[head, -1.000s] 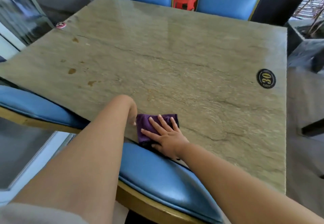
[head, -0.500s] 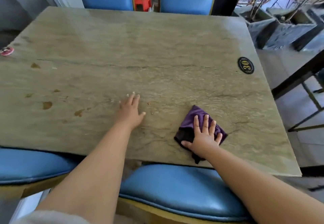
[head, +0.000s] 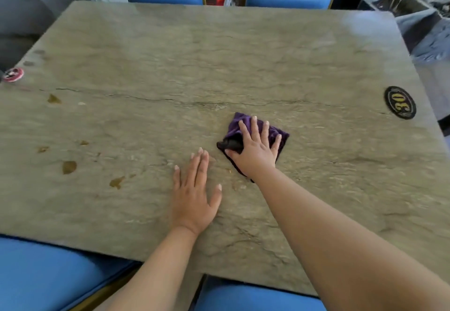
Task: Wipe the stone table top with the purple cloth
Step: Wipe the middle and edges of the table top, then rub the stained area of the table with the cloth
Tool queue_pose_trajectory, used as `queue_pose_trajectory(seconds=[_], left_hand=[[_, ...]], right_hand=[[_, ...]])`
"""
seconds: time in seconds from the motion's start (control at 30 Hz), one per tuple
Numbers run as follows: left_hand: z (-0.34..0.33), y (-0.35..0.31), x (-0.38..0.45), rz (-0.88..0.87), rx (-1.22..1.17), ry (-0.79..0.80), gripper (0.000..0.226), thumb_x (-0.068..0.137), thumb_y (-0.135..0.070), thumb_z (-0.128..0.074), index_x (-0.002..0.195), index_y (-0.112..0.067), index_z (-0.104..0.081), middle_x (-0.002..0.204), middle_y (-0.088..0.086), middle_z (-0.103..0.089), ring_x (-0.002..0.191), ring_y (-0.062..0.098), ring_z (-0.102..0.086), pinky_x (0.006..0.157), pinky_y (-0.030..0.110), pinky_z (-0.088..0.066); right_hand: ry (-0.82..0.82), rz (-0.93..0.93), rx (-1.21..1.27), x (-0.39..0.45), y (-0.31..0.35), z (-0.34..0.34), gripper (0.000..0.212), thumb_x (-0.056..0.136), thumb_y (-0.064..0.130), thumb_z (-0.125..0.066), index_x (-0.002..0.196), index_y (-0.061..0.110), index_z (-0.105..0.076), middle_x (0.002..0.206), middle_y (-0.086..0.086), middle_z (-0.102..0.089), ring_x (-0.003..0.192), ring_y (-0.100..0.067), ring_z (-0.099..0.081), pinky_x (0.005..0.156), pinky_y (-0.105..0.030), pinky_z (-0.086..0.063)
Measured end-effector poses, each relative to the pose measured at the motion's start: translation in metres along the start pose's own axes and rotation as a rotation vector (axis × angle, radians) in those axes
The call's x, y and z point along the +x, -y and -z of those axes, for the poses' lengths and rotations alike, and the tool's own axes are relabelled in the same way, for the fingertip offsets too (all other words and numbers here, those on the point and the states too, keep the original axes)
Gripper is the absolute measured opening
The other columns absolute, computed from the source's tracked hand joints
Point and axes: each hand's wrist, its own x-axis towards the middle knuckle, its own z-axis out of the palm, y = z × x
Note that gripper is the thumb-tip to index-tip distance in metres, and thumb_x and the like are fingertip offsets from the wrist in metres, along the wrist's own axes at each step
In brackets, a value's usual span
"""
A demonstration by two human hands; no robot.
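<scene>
Right hand (head: 255, 151) lies flat on the crumpled purple cloth (head: 280, 133), fingers spread and pressing it onto the grey-green stone table top (head: 219, 55) — near the middle, slightly toward the near edge. Left hand (head: 193, 196) rests palm-down just beside it, fingers extended, close together, thumb out. Brown stains (head: 69, 166) dot the left side — a black oval number plate (head: 400, 102) sits by the right edge.

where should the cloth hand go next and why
Probably sweep the right hand, pressed flat on the purple cloth, leftward past the left hand to the brown stains, which remain unwiped on the stone table top.
</scene>
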Motion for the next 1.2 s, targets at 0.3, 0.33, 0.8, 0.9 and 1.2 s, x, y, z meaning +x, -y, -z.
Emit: queue_pose_trajectory(seconds=[0.3,0.33,0.8,0.9,1.2], left_hand=[[0.01,-0.003,-0.001,0.005,-0.148,-0.004,0.073,0.089,-0.043,-0.029,0.154,-0.015,-0.012,0.162,0.001,-0.012,0.149,0.015,-0.009,0.121,0.05,-0.007],[0.01,-0.003,0.0,0.003,-0.14,0.006,0.073,0.088,-0.045,-0.027,0.153,-0.015,-0.015,0.161,0.001,-0.015,0.149,0.015,-0.01,0.121,0.05,-0.006],[0.006,-0.012,0.07,-0.109,-0.037,0.115,0.058,0.101,-0.041,-0.028,0.152,-0.013,-0.023,0.162,0.001,-0.01,0.15,0.017,-0.006,0.12,0.044,0.004],[-0.002,-0.008,0.071,-0.138,0.005,0.035,0.067,0.095,-0.049,-0.024,0.147,-0.01,-0.036,0.159,0.005,-0.024,0.148,0.022,-0.018,0.121,0.045,-0.005],[0.001,-0.005,0.07,-0.167,0.002,0.046,0.077,0.091,-0.059,-0.02,0.155,-0.017,-0.007,0.163,0.001,-0.007,0.15,0.014,-0.001,0.122,0.045,-0.003]], right_hand=[[0.14,0.267,0.375,0.004,-0.014,0.027,0.063,0.086,-0.004,-0.041,0.14,0.029,-0.043,0.159,0.008,-0.019,0.148,-0.01,-0.001,0.117,-0.036,0.01],[0.096,0.204,0.393,-0.004,-0.02,0.028,0.064,0.085,-0.006,-0.04,0.139,0.028,-0.045,0.158,0.009,-0.02,0.147,-0.009,-0.001,0.116,-0.035,0.009],[-0.391,-0.653,0.354,-0.101,-0.018,-0.012,0.075,0.09,0.022,-0.044,0.153,0.021,-0.003,0.161,-0.006,0.008,0.148,-0.018,0.01,0.118,-0.04,0.01],[-0.433,-0.641,0.291,-0.079,-0.033,-0.017,0.078,0.089,0.03,-0.042,0.152,0.024,0.003,0.16,-0.006,0.015,0.147,-0.017,0.013,0.117,-0.038,0.014],[-0.264,-0.404,0.187,0.035,-0.039,0.022,0.069,0.092,0.035,-0.037,0.153,0.025,-0.005,0.161,-0.005,0.011,0.147,-0.019,0.013,0.117,-0.038,0.013]])
